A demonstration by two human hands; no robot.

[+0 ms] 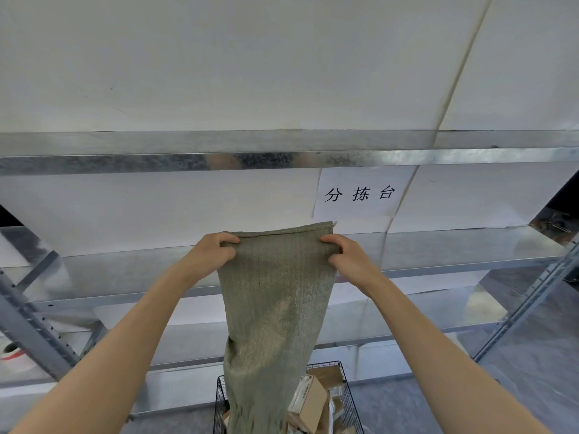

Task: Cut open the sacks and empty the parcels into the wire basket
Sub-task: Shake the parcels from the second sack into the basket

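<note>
L hand (216, 252) & R hand (344, 255) are both gripping the grey-green woven sack (275, 308) by its top corners, fingers curling round the fabric just under the stitched edge, arms reaching up & fwd. Sack is hanging lengthwise btwn the hands, looking limp & flat up top. Its btm end is dropping into the black wire basket (347, 389) low at centre. Brown cardboard parcels (308, 402) are lying piled inside the basket, just right of the sack, one tilting w/ a white label showing. Behind, metal shelving (282, 159) is running across w/ white panels backing it, & a paper sign (360, 194) w/ black characters is sitting just above the sack's top right corner
</note>
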